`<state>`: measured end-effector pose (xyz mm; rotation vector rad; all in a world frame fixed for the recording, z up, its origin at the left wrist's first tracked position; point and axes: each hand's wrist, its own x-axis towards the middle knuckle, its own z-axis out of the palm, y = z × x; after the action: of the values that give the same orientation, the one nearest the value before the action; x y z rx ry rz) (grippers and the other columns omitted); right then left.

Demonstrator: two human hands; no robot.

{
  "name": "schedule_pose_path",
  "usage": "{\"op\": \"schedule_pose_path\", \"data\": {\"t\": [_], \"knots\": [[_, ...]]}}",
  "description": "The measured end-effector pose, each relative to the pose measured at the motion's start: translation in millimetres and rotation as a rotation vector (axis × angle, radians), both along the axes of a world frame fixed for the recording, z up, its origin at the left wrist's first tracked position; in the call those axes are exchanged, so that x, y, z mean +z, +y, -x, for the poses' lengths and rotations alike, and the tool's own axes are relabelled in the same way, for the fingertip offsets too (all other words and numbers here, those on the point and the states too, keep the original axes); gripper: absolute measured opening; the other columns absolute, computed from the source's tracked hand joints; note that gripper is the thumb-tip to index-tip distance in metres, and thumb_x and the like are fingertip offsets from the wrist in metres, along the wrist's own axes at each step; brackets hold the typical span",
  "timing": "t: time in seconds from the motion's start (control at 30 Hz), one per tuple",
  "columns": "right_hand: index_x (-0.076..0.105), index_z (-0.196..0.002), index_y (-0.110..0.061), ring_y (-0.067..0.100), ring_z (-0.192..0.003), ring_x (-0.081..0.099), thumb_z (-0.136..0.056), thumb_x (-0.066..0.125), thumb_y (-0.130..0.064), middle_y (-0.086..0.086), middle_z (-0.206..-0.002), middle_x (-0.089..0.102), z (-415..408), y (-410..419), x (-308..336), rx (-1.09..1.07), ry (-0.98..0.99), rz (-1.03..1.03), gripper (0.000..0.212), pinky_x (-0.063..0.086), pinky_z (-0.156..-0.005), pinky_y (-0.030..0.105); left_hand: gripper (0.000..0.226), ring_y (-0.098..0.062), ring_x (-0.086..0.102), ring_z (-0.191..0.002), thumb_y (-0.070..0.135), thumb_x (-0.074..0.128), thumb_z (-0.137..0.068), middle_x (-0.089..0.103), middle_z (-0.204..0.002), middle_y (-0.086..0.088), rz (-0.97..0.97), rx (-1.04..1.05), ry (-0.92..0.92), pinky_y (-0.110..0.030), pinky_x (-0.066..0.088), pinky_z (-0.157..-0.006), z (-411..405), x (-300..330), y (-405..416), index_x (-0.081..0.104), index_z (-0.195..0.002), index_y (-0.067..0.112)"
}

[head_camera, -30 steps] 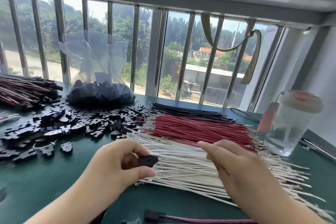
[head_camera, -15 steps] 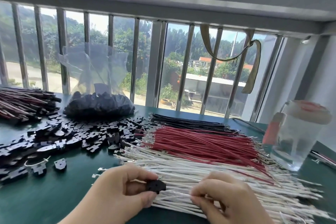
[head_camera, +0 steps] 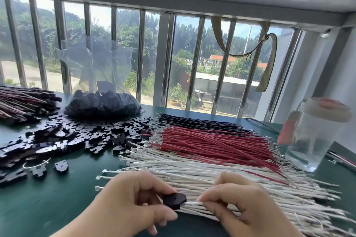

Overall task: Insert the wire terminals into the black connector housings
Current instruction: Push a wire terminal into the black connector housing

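My left hand [head_camera: 133, 204] pinches a black connector housing [head_camera: 175, 200] between thumb and fingers, low in the middle of the view. My right hand [head_camera: 242, 206] pinches a white wire [head_camera: 193, 203] whose end meets the housing's right side. Under both hands lies a spread of white wires [head_camera: 202, 171] with metal terminals pointing left. Behind them lie red wires [head_camera: 208, 142] and black wires [head_camera: 198, 121]. Loose black housings [head_camera: 77, 136] are scattered to the left on the green table [head_camera: 57, 198].
A clear plastic bag of black housings [head_camera: 102, 102] stands at the back by the barred window [head_camera: 165, 59]. A pile of dark finished wires [head_camera: 21, 100] lies far left. A clear water bottle with a pale lid [head_camera: 316, 136] stands at the right.
My right hand dropped onto the white wires, picked one and brought its end to the housing. My left hand kept the housing and moved slightly lower and right. The view tilted down.
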<state>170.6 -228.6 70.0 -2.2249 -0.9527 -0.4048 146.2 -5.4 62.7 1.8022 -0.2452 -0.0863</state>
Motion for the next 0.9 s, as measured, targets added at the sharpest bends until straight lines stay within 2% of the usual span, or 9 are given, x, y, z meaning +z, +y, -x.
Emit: {"op": "schedule_pose_path", "data": {"t": [0.07,0.17,0.27,0.4,0.57,0.7,0.9], "knots": [[0.07,-0.079,-0.047,-0.003,-0.067,0.057,-0.075,0.067,-0.029,-0.023,-0.076,0.057,1.3,-0.7,2.5,0.026,0.071,-0.017,0.019,0.037,-0.057,0.002,0.044,-0.024,0.066,-0.053,0.032,0.084,-0.042,0.07,-0.061,-0.013,0.005,-0.028,0.017,-0.031,0.056,-0.057,0.1,1.3,1.2,0.074,-0.085,0.031],[0.07,-0.078,-0.047,-0.002,-0.068,0.057,-0.076,0.068,-0.031,-0.021,-0.075,0.058,2.4,-2.1,6.8,0.051,0.13,0.037,0.017,0.037,-0.058,0.003,0.044,-0.023,0.067,-0.055,0.035,0.086,-0.041,0.072,-0.068,-0.018,0.004,-0.089,0.059,-0.032,0.057,-0.061,-1.2,2.8,3.4,0.075,-0.084,0.027],[0.071,-0.076,-0.046,0.0,-0.069,0.057,-0.08,0.073,-0.022,-0.018,-0.075,0.058,3.8,-2.8,10.0,0.049,0.186,0.033,0.024,0.039,-0.06,0.006,0.047,-0.021,0.069,-0.057,0.039,0.091,-0.039,0.074,-0.072,-0.013,-0.001,-0.136,0.084,-0.028,0.057,-0.06,-2.0,2.6,6.3,0.076,-0.082,0.026],[0.072,-0.079,-0.043,-0.001,-0.072,0.057,-0.081,0.072,-0.021,-0.021,-0.075,0.058,5.3,-2.1,11.7,0.05,0.212,0.057,0.023,0.039,-0.062,0.006,0.06,-0.021,0.069,-0.059,0.049,0.092,-0.032,0.074,-0.072,-0.011,0.008,-0.159,0.11,-0.029,0.056,-0.062,-2.1,0.8,9.1,0.076,-0.082,0.022],[0.064,-0.092,-0.046,0.001,-0.077,0.057,-0.08,0.061,-0.037,-0.019,-0.086,0.058,3.8,-4.4,8.1,0.049,0.119,0.099,0.015,0.04,-0.064,0.007,0.062,-0.021,0.069,-0.058,0.05,0.092,-0.029,0.073,-0.068,-0.011,0.038,-0.151,0.076,-0.029,0.056,-0.061,-3.0,-1.1,7.6,0.076,-0.082,0.023],[0.056,-0.097,-0.046,-0.004,-0.082,0.057,-0.083,0.048,-0.05,-0.029,-0.089,0.055,3.0,-4.6,4.8,0.038,0.048,0.179,0.017,0.041,-0.065,0.006,0.062,-0.021,0.069,-0.06,0.044,0.094,-0.024,0.072,-0.065,-0.015,0.081,-0.116,0.037,-0.024,0.055,-0.06,-3.8,-3.9,6.8,0.076,-0.079,0.021],[0.055,-0.099,-0.047,-0.004,-0.082,0.06,-0.083,0.044,-0.05,-0.033,-0.082,0.057,1.1,-4.2,6.0,0.125,0.189,0.197,0.02,0.042,-0.069,0.007,0.057,-0.014,0.065,-0.063,0.045,0.094,-0.028,0.071,-0.067,-0.006,0.031,-0.117,-0.051,-0.022,0.052,-0.062,-4.0,-5.7,5.4,0.075,-0.077,0.022]]}}
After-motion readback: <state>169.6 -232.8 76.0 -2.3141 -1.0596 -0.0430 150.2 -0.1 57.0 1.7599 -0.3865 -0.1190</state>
